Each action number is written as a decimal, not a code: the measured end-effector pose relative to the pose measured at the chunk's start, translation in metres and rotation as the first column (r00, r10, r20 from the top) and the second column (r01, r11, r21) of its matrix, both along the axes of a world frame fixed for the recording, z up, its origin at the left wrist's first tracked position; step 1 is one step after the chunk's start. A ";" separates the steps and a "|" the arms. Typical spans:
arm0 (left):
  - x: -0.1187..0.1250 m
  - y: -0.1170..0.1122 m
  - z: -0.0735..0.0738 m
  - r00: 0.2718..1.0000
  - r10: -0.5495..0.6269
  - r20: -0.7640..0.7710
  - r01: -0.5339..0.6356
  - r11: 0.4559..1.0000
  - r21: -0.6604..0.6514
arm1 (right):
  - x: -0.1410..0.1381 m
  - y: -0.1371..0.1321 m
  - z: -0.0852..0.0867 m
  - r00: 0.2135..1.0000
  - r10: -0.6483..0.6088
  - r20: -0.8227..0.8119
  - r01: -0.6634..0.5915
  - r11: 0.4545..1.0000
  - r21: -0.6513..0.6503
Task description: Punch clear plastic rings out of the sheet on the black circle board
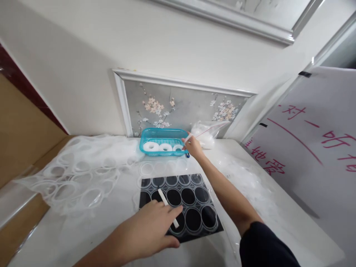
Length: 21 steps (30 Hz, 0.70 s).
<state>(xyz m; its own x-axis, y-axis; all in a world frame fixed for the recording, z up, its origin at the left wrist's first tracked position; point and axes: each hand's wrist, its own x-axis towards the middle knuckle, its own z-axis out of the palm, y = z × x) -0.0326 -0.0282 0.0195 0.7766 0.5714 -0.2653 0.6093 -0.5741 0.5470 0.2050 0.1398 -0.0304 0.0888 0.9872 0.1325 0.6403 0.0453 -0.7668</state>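
Taking the black circle-printed sheet (189,196) as the centre of a dial, the blue plastic basket (167,131) sits at 12 o'clock, with white ring-shaped rolls (146,147) inside it. The right hand (192,144) is at the basket's near-2-o'clock end, its fingers curled around the rim area; a pale strip (188,138) shows by the fingertips (whether pinched or merely touching, I cannot tell). The left hand (155,228) lies over the sheet's 7 o'clock side, thumb and index finger spread apart, with a slim white stick (163,197) passing beneath the index finger; whether it is gripped is hidden. A clear zip bag (204,135) stands at 1 o'clock, and translucent film with circular outlines (83,167) spreads toward 10 o'clock. The step in hand looks like a reach at the basket, with the left hand perhaps steadying the sheet. I judge that the next move calls for sure fingertips, a clear lift over the rim, and an unshifted sheet.
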 end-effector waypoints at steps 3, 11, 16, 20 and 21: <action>-0.005 -0.005 0.015 0.999 0.009 -0.039 -0.007 0.999 0.047 | -0.006 0.043 0.002 0.985 0.097 0.146 -0.082 0.991 -0.108; -0.021 -0.004 0.038 0.992 0.106 -0.071 -0.101 0.992 0.072 | -0.041 0.078 -0.011 0.837 0.415 0.357 -0.310 0.897 -0.315; -0.023 -0.009 0.042 0.991 0.094 -0.090 -0.085 0.991 0.106 | -0.067 0.088 -0.013 0.712 0.513 0.480 -0.368 0.854 -0.367; -0.027 -0.012 0.040 0.993 0.109 -0.048 -0.100 0.981 0.166 | -0.078 0.091 -0.016 0.619 0.561 0.549 -0.367 0.825 -0.430; -0.028 -0.011 0.039 0.993 0.108 -0.041 -0.100 0.980 0.171 | -0.080 0.091 -0.017 0.603 0.565 0.563 -0.363 0.823 -0.437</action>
